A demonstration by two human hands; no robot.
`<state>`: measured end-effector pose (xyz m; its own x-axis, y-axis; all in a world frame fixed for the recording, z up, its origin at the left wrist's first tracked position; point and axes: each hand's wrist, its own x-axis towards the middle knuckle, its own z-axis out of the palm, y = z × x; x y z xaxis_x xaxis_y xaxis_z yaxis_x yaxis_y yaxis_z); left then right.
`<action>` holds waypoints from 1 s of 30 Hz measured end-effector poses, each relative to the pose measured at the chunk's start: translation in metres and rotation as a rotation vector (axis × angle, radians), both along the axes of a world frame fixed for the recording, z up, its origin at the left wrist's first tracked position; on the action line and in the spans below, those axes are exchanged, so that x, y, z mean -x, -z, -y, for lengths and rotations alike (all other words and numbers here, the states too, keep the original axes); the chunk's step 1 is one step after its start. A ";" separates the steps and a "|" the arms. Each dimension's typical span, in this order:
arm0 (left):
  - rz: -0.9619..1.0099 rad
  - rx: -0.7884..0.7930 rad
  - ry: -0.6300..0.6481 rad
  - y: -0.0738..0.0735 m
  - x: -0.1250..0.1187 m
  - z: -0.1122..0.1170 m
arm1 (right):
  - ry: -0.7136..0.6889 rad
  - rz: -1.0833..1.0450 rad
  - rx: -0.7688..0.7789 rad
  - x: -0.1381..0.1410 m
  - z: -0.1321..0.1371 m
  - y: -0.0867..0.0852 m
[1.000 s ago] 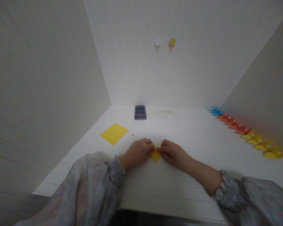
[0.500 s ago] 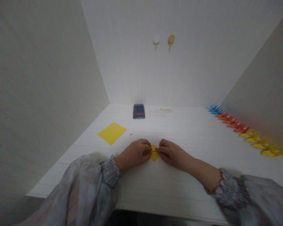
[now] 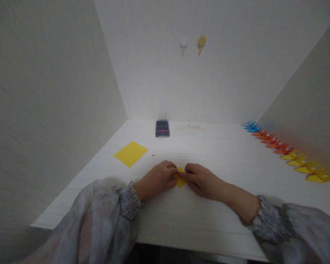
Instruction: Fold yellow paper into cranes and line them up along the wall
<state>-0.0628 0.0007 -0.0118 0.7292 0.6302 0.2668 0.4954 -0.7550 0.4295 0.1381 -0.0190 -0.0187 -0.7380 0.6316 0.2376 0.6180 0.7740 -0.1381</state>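
Observation:
A small yellow folded origami paper (image 3: 180, 182) lies on the white table between my hands, one corner pointing toward me. My left hand (image 3: 161, 179), with a ring on one finger, is closed on the paper's left side. From the other side, my right hand (image 3: 202, 179) reaches in with its index finger laid across the paper, its tip close to the left fingertips; the other fingers are curled. The paper's side corners are hidden under my fingers. Farther left lies a flat yellow paper square (image 3: 131, 154).
A row of folded paper cranes, blue (image 3: 252, 127), orange (image 3: 273, 142) and yellow (image 3: 305, 167), runs along the right wall. A dark blurred device (image 3: 162, 128) stands at the back. An orange scrap (image 3: 153, 155) lies near the square. Two hooks, white (image 3: 183, 43) and yellow (image 3: 201, 42), are on the wall.
My right index finger has moved left across the folded paper, toward the left fingertips. The left hand has barely moved. The view has shifted slightly.

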 end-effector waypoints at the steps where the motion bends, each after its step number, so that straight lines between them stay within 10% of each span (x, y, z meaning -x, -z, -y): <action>1: -0.004 0.002 0.001 -0.001 0.000 0.000 | 0.003 0.012 -0.002 0.000 0.000 0.000; 30: 0.173 0.358 -0.120 0.005 -0.005 -0.006 | 0.116 0.224 -0.030 0.008 0.006 -0.003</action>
<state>-0.0582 0.0071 -0.0171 0.6086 0.7833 0.1270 0.4685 -0.4839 0.7392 0.1300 -0.0247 -0.0161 -0.6974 0.7103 0.0958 0.7155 0.6978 0.0345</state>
